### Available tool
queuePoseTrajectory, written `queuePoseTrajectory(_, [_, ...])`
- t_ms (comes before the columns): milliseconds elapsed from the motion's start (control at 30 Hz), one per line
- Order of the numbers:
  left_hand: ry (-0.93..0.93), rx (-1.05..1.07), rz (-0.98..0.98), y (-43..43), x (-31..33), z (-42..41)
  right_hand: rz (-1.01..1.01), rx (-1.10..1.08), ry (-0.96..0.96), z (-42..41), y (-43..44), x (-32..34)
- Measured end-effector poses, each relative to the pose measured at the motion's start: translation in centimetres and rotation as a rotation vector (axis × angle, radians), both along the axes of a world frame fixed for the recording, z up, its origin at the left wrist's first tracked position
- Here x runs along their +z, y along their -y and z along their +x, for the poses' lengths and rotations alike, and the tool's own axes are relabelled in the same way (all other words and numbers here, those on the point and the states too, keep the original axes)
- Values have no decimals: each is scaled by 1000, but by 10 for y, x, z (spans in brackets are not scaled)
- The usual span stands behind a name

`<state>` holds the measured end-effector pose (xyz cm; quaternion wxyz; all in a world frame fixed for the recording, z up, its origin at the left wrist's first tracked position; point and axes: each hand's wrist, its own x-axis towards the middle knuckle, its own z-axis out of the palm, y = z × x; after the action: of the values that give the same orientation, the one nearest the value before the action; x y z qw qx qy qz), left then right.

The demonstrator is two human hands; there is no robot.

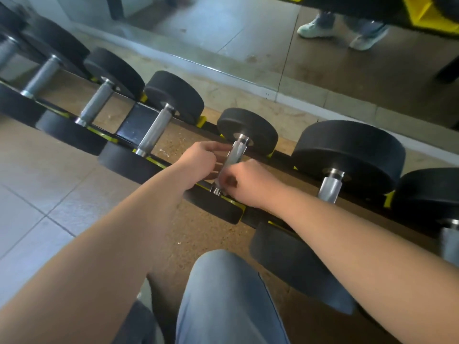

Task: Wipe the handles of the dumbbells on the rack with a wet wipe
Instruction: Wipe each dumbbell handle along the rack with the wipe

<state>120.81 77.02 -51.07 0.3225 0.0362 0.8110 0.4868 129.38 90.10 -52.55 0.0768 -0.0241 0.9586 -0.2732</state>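
- the dumbbell (pixel 248 130) lies across the rack (pixel 135 122), fourth in the row, its metal handle (pixel 234 155) between both hands.
- left hand (pixel 198 160): fingers curled against the handle's left side; cannot tell whether they pinch anything.
- right hand (pixel 246 182): fingers curled round the handle's near end.

Soft daylight, motion blur throughout, wide-angle bending at edges.

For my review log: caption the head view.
A person's left hand and right hand at one dumbbell handle on the rack.
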Motion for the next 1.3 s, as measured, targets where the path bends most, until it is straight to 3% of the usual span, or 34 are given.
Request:
queuePoseTrajectory(167, [-44, -34, 0, 3, -9, -2, -75, -385, -235, -13, -15, -5])
queuePoseTrajectory(267, [-237, -89, -59, 2, -14, -3, -74, -333, -187, -14, -15, -12])
queuePoseTrajectory(367, [-205, -67, -39, 3, -12, -8, -92, -230, -105, -11, -8, -13])
queuePoseTrajectory(600, [-245, -71, -87, 0, -17, -14, -210, -612, -119, -29, -8, -2])
queuePoseTrajectory(700, [-225, -87, -77, 1, -20, -17, -193, -668, 37, -29, -4, 7])
queuePoseTrajectory(833, [-203, -100, -56, 1, -23, -20, -383, -688, 540, -22, 20, 19])
queuePoseTrajectory(967, [-214, -137, -41, 4, -23, -20, -502, -914, 545, -27, 31, 13])
queuePoseTrajectory(1100, [-175, -176, 11, 9, -22, -20, -288, -1006, 166, -39, 19, 8])
queuePoseTrajectory(1167, [-127, -169, 39, 9, -23, -22, -145, -929, 119, -39, 22, 14])
queuePoseTrajectory(1233, [-41, -152, 82, 11, -24, -25, -45, -828, 286, -36, 32, 22])
queuePoseTrajectory(1300, [60, -143, 125, 14, -24, -28, -57, -771, 578, -29, 47, 28])
